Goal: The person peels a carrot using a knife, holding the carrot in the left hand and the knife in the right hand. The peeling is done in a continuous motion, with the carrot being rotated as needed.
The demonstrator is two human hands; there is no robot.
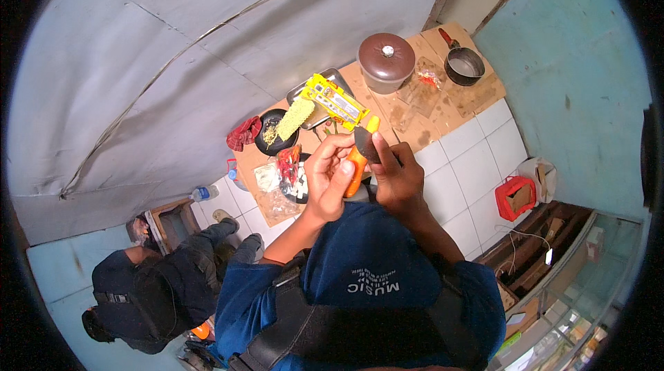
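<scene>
My left hand [330, 173] grips an orange carrot [356, 178] by its lower part, thumb along its side. The carrot points up and away from me, and its far end looks yellow. In my right hand [400, 176] is a knife with a dark, broad blade [366, 145]; its handle is hidden by the fingers. The blade lies across the upper part of the carrot, my index finger on it. Just beyond the hands, a yellow noodle packet [337, 101] rests over a metal tray [340, 80]. A dried noodle block [295, 118] leans on a black pan [263, 145].
Cardboard [415, 124] covers the work surface. On it stand a brown-lidded pot [386, 62], a saucepan [464, 66], a bag of red chillies [288, 163], white cubes [297, 186] on a dark plate and a red cloth [244, 133]. Another person [150, 298] sits at left.
</scene>
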